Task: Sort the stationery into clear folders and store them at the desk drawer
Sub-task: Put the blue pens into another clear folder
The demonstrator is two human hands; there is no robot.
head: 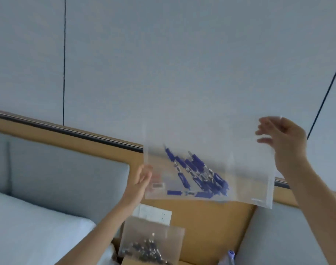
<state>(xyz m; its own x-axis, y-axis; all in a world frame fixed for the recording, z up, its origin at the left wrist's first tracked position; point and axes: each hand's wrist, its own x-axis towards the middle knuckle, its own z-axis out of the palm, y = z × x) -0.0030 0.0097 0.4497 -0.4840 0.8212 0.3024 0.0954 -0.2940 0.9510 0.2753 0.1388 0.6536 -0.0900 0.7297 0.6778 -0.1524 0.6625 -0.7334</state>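
Observation:
A clear folder (245, 169) is held up in the air in front of the wall. Several blue pens (197, 173) lie heaped in its lower left part. My left hand (142, 178) grips the folder's lower left edge. My right hand (283, 138) pinches its upper right corner, fingers partly spread. A second clear folder (153, 238) with several dark small items stands below, leaning at the bottom centre.
A bed with a white pillow (29, 226) and grey padded headboard (67, 173) fills the left. A wooden wall panel (211, 226) holds a white socket plate (155, 214). One blue pen tip (231, 254) pokes up at the bottom right.

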